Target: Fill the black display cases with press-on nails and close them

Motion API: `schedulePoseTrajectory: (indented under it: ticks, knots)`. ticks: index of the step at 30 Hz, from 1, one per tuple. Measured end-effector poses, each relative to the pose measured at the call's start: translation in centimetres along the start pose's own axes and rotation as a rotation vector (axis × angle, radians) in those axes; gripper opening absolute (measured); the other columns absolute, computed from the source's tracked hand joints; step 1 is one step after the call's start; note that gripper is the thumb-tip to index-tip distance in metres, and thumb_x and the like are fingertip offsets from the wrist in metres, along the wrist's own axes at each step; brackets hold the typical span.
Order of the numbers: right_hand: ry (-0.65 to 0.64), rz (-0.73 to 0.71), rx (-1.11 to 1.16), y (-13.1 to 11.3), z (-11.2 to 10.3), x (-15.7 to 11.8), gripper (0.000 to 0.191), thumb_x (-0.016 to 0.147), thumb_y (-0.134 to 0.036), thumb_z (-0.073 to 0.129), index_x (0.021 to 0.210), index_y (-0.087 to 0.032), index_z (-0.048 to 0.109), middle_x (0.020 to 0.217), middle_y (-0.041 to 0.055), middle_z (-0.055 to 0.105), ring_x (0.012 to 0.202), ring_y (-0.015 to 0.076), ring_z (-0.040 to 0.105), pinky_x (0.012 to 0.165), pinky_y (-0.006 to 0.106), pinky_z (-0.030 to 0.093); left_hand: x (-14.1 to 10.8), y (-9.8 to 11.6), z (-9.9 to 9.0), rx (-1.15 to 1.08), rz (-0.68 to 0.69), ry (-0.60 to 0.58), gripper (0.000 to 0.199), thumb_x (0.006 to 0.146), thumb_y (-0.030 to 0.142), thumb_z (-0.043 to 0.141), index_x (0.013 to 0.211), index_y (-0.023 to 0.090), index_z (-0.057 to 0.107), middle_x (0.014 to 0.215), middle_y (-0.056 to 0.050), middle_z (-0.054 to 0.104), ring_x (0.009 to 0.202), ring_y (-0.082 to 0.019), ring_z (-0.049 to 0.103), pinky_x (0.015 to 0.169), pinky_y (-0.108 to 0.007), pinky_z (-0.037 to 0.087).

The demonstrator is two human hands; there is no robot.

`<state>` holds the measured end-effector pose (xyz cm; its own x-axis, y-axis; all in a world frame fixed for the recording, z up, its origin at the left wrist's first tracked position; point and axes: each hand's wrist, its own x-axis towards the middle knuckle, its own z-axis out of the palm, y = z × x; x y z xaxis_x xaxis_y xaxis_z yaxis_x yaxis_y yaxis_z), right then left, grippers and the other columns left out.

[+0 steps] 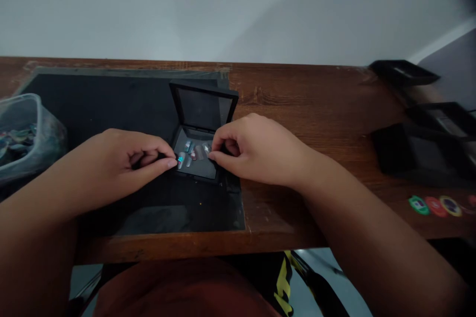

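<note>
A small black display case (pixel 199 176) lies with its lid (pixel 204 106) raised, clear film showing in both halves. Several decorated press-on nails (pixel 192 153) rest on the film in the base, some with silver or red and blue ornaments. My left hand (pixel 122 168) has its thumb and forefinger pinched at the case's left rim, close beside a glittering nail (pixel 181 159). From the right, my right hand (pixel 256 151) reaches over the other rim with fingers curled and thumb tip at the rightmost nail (pixel 207 148). Whatever lies between those fingertips is hidden.
Under the case is a dark mat (pixel 111 99) on the wooden table (pixel 297 104). At left stands a clear plastic tub (pixel 52 129) with many small pieces. Black boxes (pixel 394 148) and round coloured badges (pixel 419 204) are on the right. A wall rises behind.
</note>
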<state>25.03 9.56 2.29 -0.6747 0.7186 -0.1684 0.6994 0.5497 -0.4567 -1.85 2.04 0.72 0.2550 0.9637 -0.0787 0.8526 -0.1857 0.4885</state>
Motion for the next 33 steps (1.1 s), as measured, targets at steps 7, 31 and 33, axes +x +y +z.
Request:
schedulePoseTrajectory:
  ticks: [7, 31, 33]
  knots:
    - [0.02, -0.021, -0.001, -0.1, 0.2, -0.1, 0.008, 0.094, -0.025, 0.084, 0.091, -0.025, 0.091, 0.065, -0.0027, 0.067, 0.06, 0.0129, 0.053, 0.065, 0.033, 0.033, 0.4, 0.0, 0.5, 0.014, 0.038, -0.027, 0.03, 0.098, 0.055, 0.069, 0.103, 0.033, 0.089, 0.056, 0.006, 0.061, 0.048, -0.011, 0.052, 0.047, -0.023, 0.037]
    - [-0.022, -0.257, 0.212, 1.6, 1.5, 0.6, 0.034, 0.099, -0.016, 0.078, 0.129, -0.028, 0.09, 0.075, -0.0044, 0.073, 0.063, 0.0108, 0.056, 0.068, 0.029, 0.036, 0.2, 0.4, 0.9, 0.009, 0.065, -0.004, 0.024, 0.102, 0.049, 0.07, 0.1, 0.029, 0.083, 0.059, 0.008, 0.058, 0.05, -0.009, 0.05, 0.05, -0.023, 0.034]
    - [-0.022, -0.258, 0.202, 1.6, 1.6, 0.7, 0.029, 0.1, -0.018, 0.077, 0.123, -0.028, 0.092, 0.074, -0.004, 0.073, 0.062, 0.0108, 0.055, 0.068, 0.029, 0.035, 0.2, 0.4, 0.9, 0.012, 0.077, 0.004, 0.024, 0.103, 0.049, 0.071, 0.103, 0.03, 0.084, 0.061, 0.008, 0.061, 0.051, -0.009, 0.052, 0.051, -0.023, 0.035]
